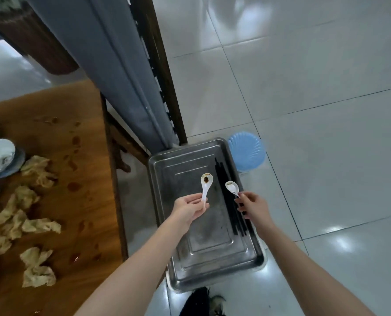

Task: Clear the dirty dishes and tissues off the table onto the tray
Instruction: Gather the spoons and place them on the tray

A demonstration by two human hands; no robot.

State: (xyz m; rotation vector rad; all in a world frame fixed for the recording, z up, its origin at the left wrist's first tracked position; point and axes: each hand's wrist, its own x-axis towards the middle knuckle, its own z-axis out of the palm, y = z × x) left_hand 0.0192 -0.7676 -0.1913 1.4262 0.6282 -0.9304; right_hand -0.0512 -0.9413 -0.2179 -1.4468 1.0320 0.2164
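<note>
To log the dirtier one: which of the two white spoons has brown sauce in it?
The left spoon, held by the left hand, has a brown-stained bowl. The right spoon, in the right hand, looks only whitish.

Both forearms reach forward, left grip pinching a stained spoon, right grip a smaller spoon.

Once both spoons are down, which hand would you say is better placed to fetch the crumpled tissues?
Left, I think: the left hand is nearer the table where the tissues lie; the right hand is over the tray's far side.
</note>
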